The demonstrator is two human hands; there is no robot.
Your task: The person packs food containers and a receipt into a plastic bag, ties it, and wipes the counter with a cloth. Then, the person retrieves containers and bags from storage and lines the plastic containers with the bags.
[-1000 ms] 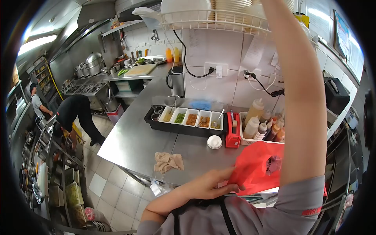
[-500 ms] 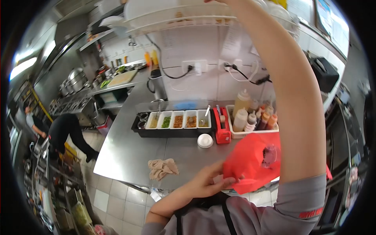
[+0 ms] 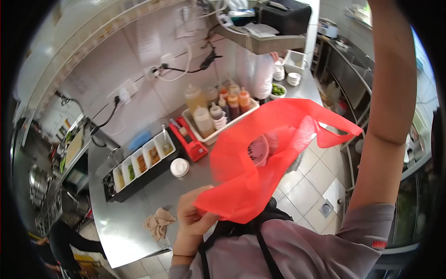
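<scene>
My left hand (image 3: 191,216) is closed on the lower left edge of a thin red plastic bag (image 3: 244,197). The bag spreads in front of my body, its upper right part stretched towards the right. In its middle shows a pinkish round patch (image 3: 259,151) with dark print; what this belongs to I cannot make out. My right arm (image 3: 388,107) is raised high on the right side, and its hand lies beyond the top of the view. Close to my left hand, a crumpled beige cloth (image 3: 160,224) lies on the steel counter (image 3: 116,232).
Along the wall stand a black rack of white condiment tubs (image 3: 141,162), a red dispenser (image 3: 189,142) and a basket (image 3: 211,138) of squeeze bottles. A white lidded cup (image 3: 180,167) stands before them. Another person's leg (image 3: 74,242) shows at lower left.
My view has turned to the right. The red bag is now spread wider and higher in front of me. My right arm stays raised, now farther right; my left hand still holds the bag.
</scene>
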